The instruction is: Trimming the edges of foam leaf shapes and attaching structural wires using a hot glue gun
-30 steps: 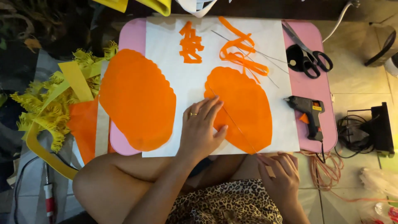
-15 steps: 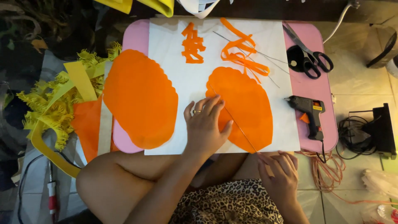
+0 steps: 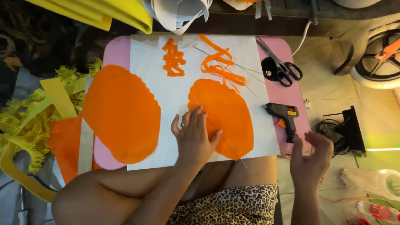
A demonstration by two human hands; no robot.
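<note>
A: Count, left to right?
B: One heap of yellow fringe (image 3: 25,125) at far left. Two large orange scalloped ovals: left oval (image 3: 121,114), overhanging the left edge of the white sheet (image 3: 175,89); right oval (image 3: 227,116), wholly on the sheet. Two clusters of orange scraps (image 3: 173,57) near the far edge. Thin wires: one (image 3: 227,141) across the right oval, more further back, number unclear. One pair of black scissors (image 3: 279,66). One black glue gun (image 3: 285,118).
A: Hands?
B: Left hand (image 3: 193,135) flat, fingers spread, pressing the sheet and the right oval's left edge, gripping nothing. Right hand (image 3: 310,156) raised, blurred, fingers loosely open, empty, just beside the glue gun.
A: Edges and free room?
B: Bare white strip between the two ovals. Pink board (image 3: 118,52) exposed at both ends.
A: Obstructions?
B: Glue gun and scissors on the right pink margin. Black cables (image 3: 333,129) on the floor further right.
</note>
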